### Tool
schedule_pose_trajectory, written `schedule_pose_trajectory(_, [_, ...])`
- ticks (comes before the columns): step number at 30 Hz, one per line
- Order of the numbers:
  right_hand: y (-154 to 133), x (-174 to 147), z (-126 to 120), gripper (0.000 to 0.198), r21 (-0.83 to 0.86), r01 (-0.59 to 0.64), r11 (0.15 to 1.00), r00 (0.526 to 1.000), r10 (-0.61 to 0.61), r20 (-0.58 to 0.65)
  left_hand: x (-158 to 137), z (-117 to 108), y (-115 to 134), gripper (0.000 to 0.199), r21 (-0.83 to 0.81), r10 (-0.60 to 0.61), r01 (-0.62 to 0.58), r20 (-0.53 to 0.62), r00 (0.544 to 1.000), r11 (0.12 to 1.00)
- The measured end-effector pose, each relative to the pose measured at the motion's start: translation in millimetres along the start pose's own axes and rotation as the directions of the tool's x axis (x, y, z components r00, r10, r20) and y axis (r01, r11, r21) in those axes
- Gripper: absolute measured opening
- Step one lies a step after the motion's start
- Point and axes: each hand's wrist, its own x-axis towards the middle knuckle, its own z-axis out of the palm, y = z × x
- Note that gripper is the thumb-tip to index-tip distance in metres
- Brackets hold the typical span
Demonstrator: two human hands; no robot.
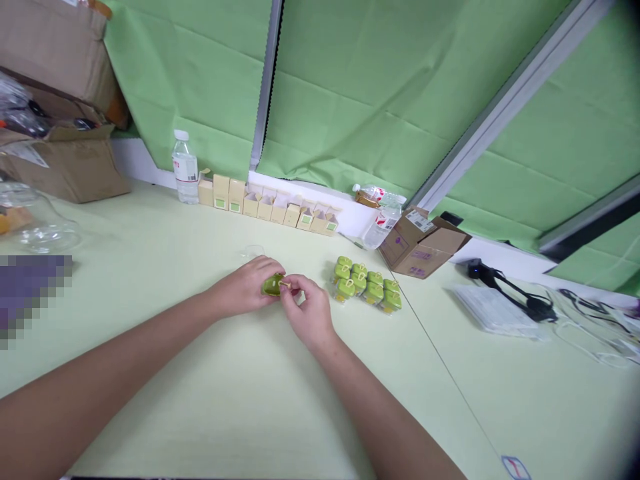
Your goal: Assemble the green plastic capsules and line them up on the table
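Note:
My left hand [253,285] is closed around a small green lid [273,285], its hollow side partly showing. At the lid's right edge, my right hand [307,307] pinches a thin yellowish piece that looks like a loop or cord; the fingers hide most of it. Just behind my left hand, a small clear cup [253,251] rests on the table. To the right of my right hand stand several small clear containers with green lids [374,291], grouped closely, with yellowish loops on top.
Several small cardboard boxes [265,205] line the back of the table [240,400], beside an upright water bottle [185,170]. More bottles [381,228] lean near a brown carton [420,250]. A black headset [515,291] and cables lie right; larger cartons [70,160] stand left.

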Motion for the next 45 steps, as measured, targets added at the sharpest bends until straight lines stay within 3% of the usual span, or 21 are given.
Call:
schedule_pose_trajectory(9, [-5.6,0.9,-4.9,0.015,-0.178,0.061,0.982,0.998,-0.066,-0.024,0.2,2.2,4.2,0.025,0.077,0.192,-0.189,-0.043,0.980,0.979])
schedule_pose_trajectory(19, [-9.4,0.2,-5.4,0.018,-0.299,0.063,0.952,0.997,-0.075,-0.028,1.0,4.6,15.1,0.029,0.147,0.268,-0.257,-0.058,0.962,0.955])
schedule_pose_trajectory(28, [-5.0,1.2,-5.1,0.019,-0.157,-0.044,0.987,0.999,0.042,-0.014,0.6,9.8,15.4,0.038,0.043,0.177,-0.174,-0.071,0.982,0.984])
schedule_pose_trajectory(45, [-5.5,-2.1,0.2,0.020,-0.025,-0.097,0.995,0.992,0.094,-0.082,0.6,7.4,22.3,0.044,0.111,0.275,-0.262,-0.125,0.953,0.959])
